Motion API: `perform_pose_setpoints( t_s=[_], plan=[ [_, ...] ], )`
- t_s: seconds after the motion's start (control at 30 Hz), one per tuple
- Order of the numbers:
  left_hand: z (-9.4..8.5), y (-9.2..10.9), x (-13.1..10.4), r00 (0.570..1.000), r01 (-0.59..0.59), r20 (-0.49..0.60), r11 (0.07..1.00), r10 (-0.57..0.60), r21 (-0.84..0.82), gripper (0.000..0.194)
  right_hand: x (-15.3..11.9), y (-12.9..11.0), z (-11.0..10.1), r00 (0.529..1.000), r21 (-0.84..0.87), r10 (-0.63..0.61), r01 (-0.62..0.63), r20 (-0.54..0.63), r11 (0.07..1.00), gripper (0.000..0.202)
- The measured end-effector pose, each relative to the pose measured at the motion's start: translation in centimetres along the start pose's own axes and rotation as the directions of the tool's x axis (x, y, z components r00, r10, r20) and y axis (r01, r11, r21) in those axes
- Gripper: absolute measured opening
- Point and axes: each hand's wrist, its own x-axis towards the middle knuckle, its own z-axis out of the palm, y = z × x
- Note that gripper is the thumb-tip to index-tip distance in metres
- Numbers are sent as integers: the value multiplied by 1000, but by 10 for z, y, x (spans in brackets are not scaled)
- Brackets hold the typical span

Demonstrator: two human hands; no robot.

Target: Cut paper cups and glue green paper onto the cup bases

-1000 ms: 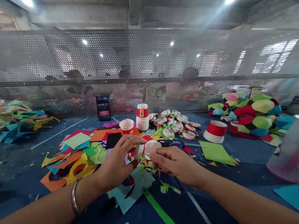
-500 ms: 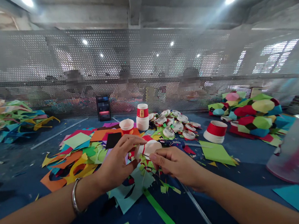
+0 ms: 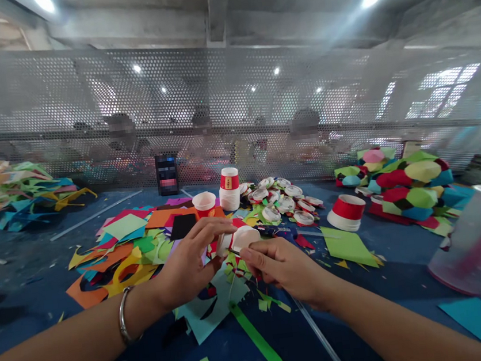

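Observation:
Between my two hands, over the middle of the table, a red-and-white paper cup [image 3: 246, 236] lies tipped on its side. My left hand [image 3: 191, 259] curls around the cup from the left, thumb below and fingers above, with a silver bangle at the wrist. Close against the cup's right end, my right hand [image 3: 278, 263] has its thumb and fingers pinched together. A thin dark tip shows beside that pinch, too small to name. Beneath the hands are a cut light-blue paper sheet [image 3: 212, 314] and small paper scraps [image 3: 263, 304].
Coloured paper offcuts [image 3: 124, 269] spread to the left. Behind stand a stacked cup column [image 3: 230, 193], another cup [image 3: 204, 203] and a phone [image 3: 167, 175]. Cut cup bottoms [image 3: 286, 201] are heaped beyond. A cup stack [image 3: 347, 213] and a translucent bucket [image 3: 476, 243] stand right.
Hardly anything differs. Both hands keep their places around the cup, and the thin dark tip by the right thumb shows slightly more clearly.

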Motion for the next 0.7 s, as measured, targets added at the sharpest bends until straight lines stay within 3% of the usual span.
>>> perform_pose_setpoints(
  t_s=[0.13, 0.33, 0.5, 0.57, 0.7],
  plan=[
    [1, 1, 0, 986, 167, 49, 973, -161, -162, 51, 1, 2, -4, 999, -75, -41, 42, 3, 996, 49],
    [-1, 5, 2, 890, 454, 246, 792, -383, -408, 56, -3, 0, -10, 977, -394, -198, 155, -72, 906, 38],
    [-2, 4, 2, 800, 600, 276, 706, -533, -375, 25, -5, -2, -13, 950, -576, -287, 167, -124, 800, 34],
    [-2, 5, 2, 810, 584, 284, 746, -513, -319, 28, -4, -1, -14, 947, -596, -294, 164, -127, 786, 34],
    [-2, 5, 2, 873, 468, 265, 857, -410, -216, 27, -3, 2, -13, 958, -602, -265, 145, -114, 785, 34]
  ],
)
